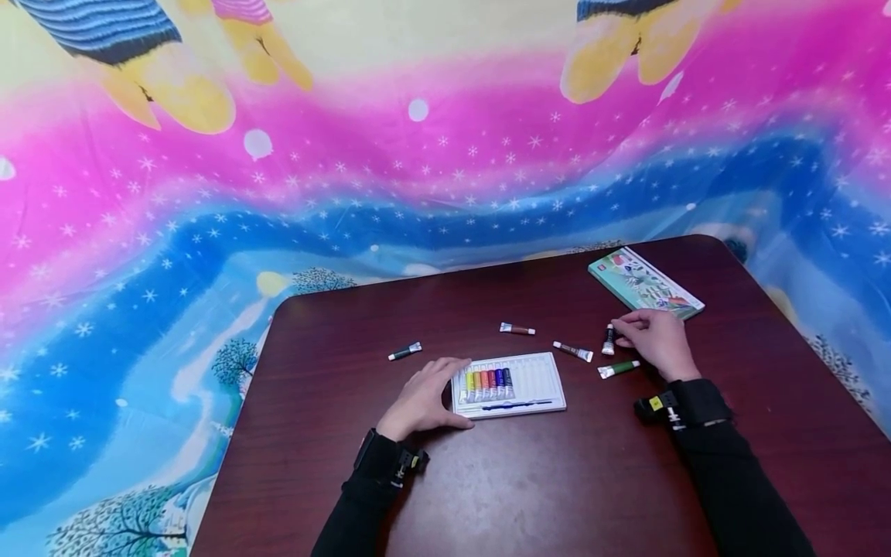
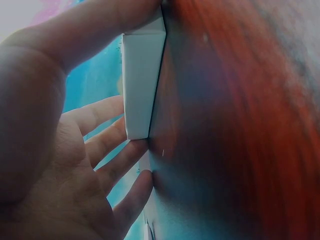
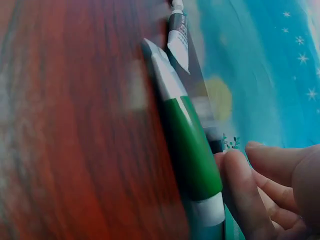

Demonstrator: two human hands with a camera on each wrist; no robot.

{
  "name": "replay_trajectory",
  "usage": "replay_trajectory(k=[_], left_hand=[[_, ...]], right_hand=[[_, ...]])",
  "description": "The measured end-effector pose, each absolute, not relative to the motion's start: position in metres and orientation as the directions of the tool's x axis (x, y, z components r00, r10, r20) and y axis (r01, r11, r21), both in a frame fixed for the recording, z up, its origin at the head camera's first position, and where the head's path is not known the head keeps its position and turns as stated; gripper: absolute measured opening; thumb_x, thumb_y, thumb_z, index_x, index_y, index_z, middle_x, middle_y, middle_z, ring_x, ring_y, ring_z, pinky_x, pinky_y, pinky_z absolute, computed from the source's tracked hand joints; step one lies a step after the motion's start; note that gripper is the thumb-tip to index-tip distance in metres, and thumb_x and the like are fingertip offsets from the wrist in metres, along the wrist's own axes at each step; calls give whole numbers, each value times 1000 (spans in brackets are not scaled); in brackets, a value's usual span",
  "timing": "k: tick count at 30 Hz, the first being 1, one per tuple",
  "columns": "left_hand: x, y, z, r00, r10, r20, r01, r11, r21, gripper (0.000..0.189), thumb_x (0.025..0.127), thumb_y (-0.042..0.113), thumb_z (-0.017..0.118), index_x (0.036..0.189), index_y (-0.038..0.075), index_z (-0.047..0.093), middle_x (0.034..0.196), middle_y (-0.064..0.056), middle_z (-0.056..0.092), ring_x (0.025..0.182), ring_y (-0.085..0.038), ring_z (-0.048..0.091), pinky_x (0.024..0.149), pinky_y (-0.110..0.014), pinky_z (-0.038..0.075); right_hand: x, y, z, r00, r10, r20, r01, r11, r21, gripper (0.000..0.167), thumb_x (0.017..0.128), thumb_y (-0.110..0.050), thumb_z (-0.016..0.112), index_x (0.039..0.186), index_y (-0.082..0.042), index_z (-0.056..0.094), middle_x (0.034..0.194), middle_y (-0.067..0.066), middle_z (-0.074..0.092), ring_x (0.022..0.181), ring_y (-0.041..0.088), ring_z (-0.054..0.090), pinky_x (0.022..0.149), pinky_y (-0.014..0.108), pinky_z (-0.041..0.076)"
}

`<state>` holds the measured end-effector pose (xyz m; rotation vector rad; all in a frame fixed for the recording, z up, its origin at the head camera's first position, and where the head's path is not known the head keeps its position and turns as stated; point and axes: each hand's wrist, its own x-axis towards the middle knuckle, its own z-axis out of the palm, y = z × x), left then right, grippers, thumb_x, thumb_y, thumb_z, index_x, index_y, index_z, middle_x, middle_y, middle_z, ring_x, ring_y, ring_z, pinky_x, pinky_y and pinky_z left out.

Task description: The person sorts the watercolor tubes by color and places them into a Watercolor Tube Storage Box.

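Left hand (image 1: 421, 394), spread wide, grips white tray (image 1: 541, 377) at left; right hand (image 1: 654, 340) seems to touch black tube (image 1: 609, 341); pinching, cannot tell.

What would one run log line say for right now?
left hand: holds paint tray | right hand: touches black tube | green tube: lies on table

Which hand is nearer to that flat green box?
Right. The right hand is just in front of the box; the left hand is farther away, at the left end of the white tray.
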<state>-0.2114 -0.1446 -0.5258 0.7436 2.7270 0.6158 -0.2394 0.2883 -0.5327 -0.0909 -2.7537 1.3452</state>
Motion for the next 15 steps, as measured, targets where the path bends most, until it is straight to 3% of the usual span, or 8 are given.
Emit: replay_trajectory(k=[5,8,11,15], left_hand=[[-211,-145,-525,-838,532,-124,428,781,455,106,73,54,91,160,24,40,155,-1,49,143,-26,45,117,-56,38],[-212,-145,-525,-839,530,-124,425,780,460,105,73,54,91,160,23,41,155,-1,50,143,-26,45,117,-56,38],[-211,-145,-524,-842,525,-129,418,784,459,105,73,54,91,160,24,41,155,-1,49,144,-26,45,118,-56,37],[-212,-143,-525,-841,524,-134,418,787,453,106,73,54,91,160,25,40,156,-1,49,144,-26,44,118,-56,37]], right_hand=[[-239,278,-525,-993,42,110,-59,630,-774,27,101,-21,70,115,2,74,96,21,77,67,15,74,60,21,56],[-238,264,-519,-982,-104,160,-189,636,-748,27,97,-17,75,119,-3,74,100,16,77,79,19,74,68,25,58],[-233,245,-514,-938,-301,170,-329,624,-709,47,89,-21,84,132,-9,70,117,9,74,101,24,70,85,36,57],[-223,216,-513,-850,-521,75,-425,595,-683,88,76,-35,94,152,-16,53,145,9,59,130,31,55,103,53,50]])
